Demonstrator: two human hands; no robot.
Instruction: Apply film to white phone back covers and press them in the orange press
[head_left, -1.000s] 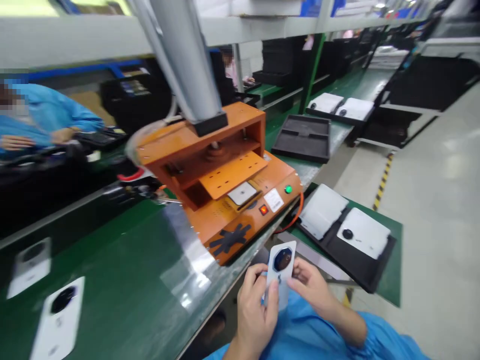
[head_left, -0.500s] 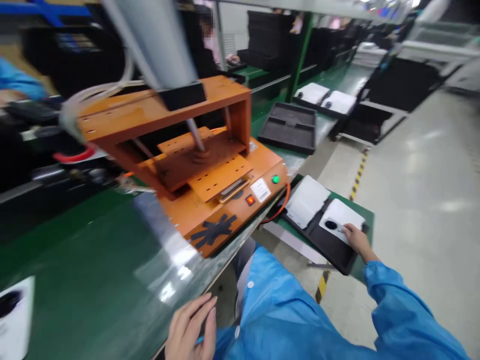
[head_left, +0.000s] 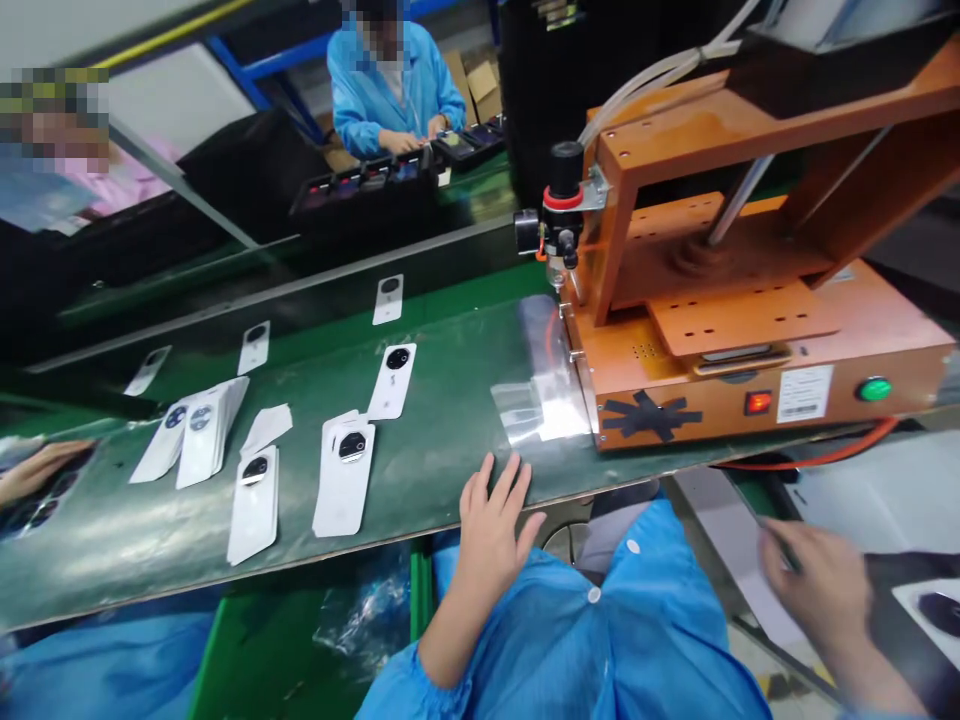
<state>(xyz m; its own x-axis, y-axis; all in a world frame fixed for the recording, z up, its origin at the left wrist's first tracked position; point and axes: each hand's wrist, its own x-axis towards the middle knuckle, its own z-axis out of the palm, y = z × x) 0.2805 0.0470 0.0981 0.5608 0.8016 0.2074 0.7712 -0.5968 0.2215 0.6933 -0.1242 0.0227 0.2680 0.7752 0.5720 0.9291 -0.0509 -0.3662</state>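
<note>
Green bench (head_left: pixel 446 435) spans mid-frame from the left edge. From where I stand: orange press (head_left: pixel 750 325) on it at right, clear film (head_left: pixel 551 412) at the press's left end, white panel stacks (head_left: pixel 342 495) centre-left, loose white panels (head_left: pixel 391 388) behind those, one white slip (head_left: pixel 268 427) mid-left.

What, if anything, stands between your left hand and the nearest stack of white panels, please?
Nothing visible does: between your left hand and the nearest stack of white panels, only the green bench top shows.
</note>
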